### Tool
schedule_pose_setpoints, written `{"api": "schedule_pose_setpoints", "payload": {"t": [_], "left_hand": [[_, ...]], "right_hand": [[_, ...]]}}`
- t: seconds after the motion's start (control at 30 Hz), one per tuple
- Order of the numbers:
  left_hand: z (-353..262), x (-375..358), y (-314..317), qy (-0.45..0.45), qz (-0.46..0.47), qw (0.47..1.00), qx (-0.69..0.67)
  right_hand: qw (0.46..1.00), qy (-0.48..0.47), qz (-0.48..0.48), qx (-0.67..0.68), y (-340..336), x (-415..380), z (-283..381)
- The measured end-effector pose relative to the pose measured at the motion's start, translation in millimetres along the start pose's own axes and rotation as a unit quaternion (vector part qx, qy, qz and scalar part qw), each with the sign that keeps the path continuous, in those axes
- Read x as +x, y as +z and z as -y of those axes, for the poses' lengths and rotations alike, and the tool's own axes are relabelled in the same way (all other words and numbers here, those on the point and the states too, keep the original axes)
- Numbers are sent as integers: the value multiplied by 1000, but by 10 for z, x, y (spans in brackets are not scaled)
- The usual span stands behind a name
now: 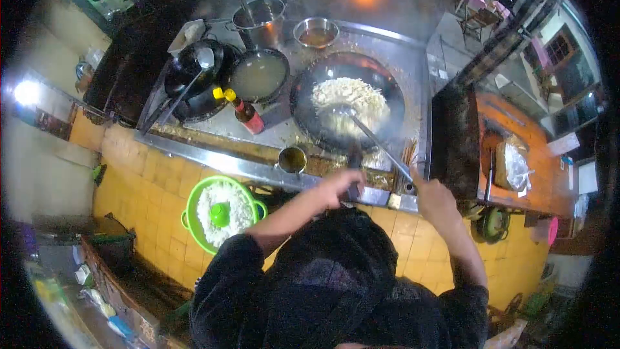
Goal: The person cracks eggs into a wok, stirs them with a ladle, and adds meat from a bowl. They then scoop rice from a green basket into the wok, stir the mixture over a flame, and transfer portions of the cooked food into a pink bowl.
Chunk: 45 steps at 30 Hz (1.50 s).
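Note:
My left hand (341, 186) is closed around the dark handle of a big black wok (303, 119) on the stove. Pale food (342, 94), perhaps rice or noodles, lies heaped in it, and steam blurs the front part. In my right hand (438, 200) is the long handle of a metal wok ladle (381, 145), which slants down to the left. Its head rests in the food near the wok's middle. Left of the wok stand two sauce bottles with yellow caps; the front sauce bottle (250, 118) has a red label.
Behind are a tall pot (259, 26) and a metal bowl (316, 33). A pan of cloudy liquid (259, 74) and a black wok (187, 81) are further left. A small cup (292, 159) sits at the front edge; a green basket (194, 226) holds white rice. An orange table (542, 181) is right.

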<state>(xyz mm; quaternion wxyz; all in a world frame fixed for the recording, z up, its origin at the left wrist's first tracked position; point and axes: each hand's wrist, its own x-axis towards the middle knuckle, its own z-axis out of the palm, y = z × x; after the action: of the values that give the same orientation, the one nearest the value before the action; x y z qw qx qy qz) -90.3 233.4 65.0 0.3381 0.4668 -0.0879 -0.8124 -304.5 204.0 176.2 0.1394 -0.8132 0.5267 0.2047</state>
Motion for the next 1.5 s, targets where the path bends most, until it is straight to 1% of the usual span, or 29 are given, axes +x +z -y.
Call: {"api": "schedule_pose_setpoints", "payload": {"t": [0.1, 0.13, 0.2, 0.27, 0.3, 0.33, 0.37, 0.47, 0.53, 0.57, 0.6, 0.67, 0.73, 0.8, 0.83, 0.87, 0.9, 0.93, 1.0, 1.07, 1.13, 1.17, 1.23, 1.27, 1.3, 1.33, 1.37, 1.47, 1.5], "left_hand": [[161, 751, -641, 50, 4, 998, -28], [262, 550, -454, 80, -29, 996, -4], [403, -19, -13, 70, 19, 997, -5], [356, -442, 310, -12, 7, 999, -44], [364, -292, 154, 2, 29, 999, 38], [134, -246, 152, -13, -22, 999, 22], [7, 19, -53, -19, -9, 999, -29], [65, 547, -520, 64, 2, 997, -50], [445, 394, -305, 68, -82, 994, 14], [387, -110, 35, 70, 15, 997, 1], [503, -210, 96, 12, 21, 999, -32], [419, -262, 193, -31, -49, 998, -3], [160, 131, -164, -6, 28, 999, -30], [130, 672, -664, 82, 30, 996, -8], [116, 630, -637, 51, 27, 996, -67], [192, 434, -449, 119, 10, 992, 26], [260, 214, -258, 102, 25, 994, 33], [380, 31, -116, 83, 37, 995, 36], [459, -68, -20, -40, 11, 996, -84], [241, 104, -145, 57, -68, 994, 64], [361, 803, -663, 150, -36, 982, 111], [364, 1042, -851, 150, -37, 982, 112], [338, 1330, -1074, 227, 70, 967, 92], [324, 1330, -1064, 228, 73, 966, 95], [301, 1312, -1027, 200, -7, 976, 88], [285, 1289, -969, 170, -88, 978, 78], [211, 1158, -894, 172, -38, 982, 68], [304, 1406, -1123, 122, 9, 992, -10], [169, 1239, -1041, 128, 30, 991, 18]], "right_hand": [[999, -7, -34, -7, 264, 42, 40], [999, 8, -42, -18, 369, 79, 49], [996, 36, -66, -46, 449, 167, 25], [998, 31, -57, -22, 289, 67, 42], [999, 18, -36, -23, 210, -5, 46], [1000, 3, -9, -23, 193, -82, 53], [1000, -8, -8, -18, 193, -88, 63], [999, 9, -49, 8, 487, 79, 39], [997, 33, -58, -25, 509, 171, 46], [997, 27, -76, -11, 480, 135, 83], [996, 19, -89, 2, 483, 89, 100], [997, 10, -75, -1, 460, 68, 56], [999, -11, -30, -9, 375, 18, 75], [1000, -12, -14, -5, 516, 169, 37], [999, 8, -49, -22, 617, 257, 25], [995, 30, -90, -42, 706, 378, -45], [982, -17, -184, -31, 865, 484, -229], [981, -21, -187, -36, 743, 392, -239], [987, -2, -155, 41, 243, 107, -230], [988, -2, -142, 67, 87, -52, -257], [943, -62, -234, 227, 96, -83, -259], [920, -75, -279, 266, 285, 89, -225], [909, -22, -222, 352, 453, 514, 30], [914, -10, -186, 360, 760, 808, 66], [918, 1, -153, 365, 1091, 1155, 86], [948, -35, -130, 288, 1421, 1526, 0], [968, -74, -114, 211, 1751, 1890, -85], [956, -19, -117, 268, 940, 1726, 18], [952, 12, -96, 291, 802, 1676, 3]]}}
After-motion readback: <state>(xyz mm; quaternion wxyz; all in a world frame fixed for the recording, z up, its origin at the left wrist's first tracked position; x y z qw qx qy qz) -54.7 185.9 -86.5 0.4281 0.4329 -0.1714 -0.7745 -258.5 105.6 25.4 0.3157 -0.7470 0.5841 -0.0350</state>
